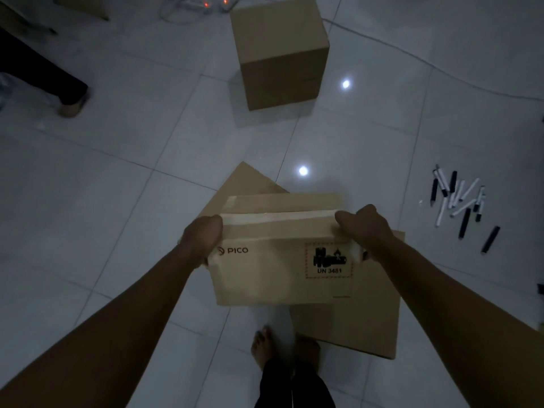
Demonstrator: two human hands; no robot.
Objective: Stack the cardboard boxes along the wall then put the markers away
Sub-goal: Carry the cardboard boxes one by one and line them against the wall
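Note:
I hold a tan PICO cardboard box (276, 269) off the floor in front of me. My left hand (201, 240) grips its left end and my right hand (365, 228) grips its right end. The box's taped top faces up and a UN 3481 label is on its near side. Under it a flattened piece of cardboard (362, 325) lies on the tiles. A taller plain cardboard box (279, 51) stands on the floor farther ahead. Several black and white markers (462, 204) lie scattered on the floor at the right.
The floor is pale glossy tile (117, 178) with two light reflections. Another person's dark trouser leg and foot (70, 104) are at the upper left. A power strip with red lights (206, 2) and cables lies at the top. My bare feet (265, 346) are below the box.

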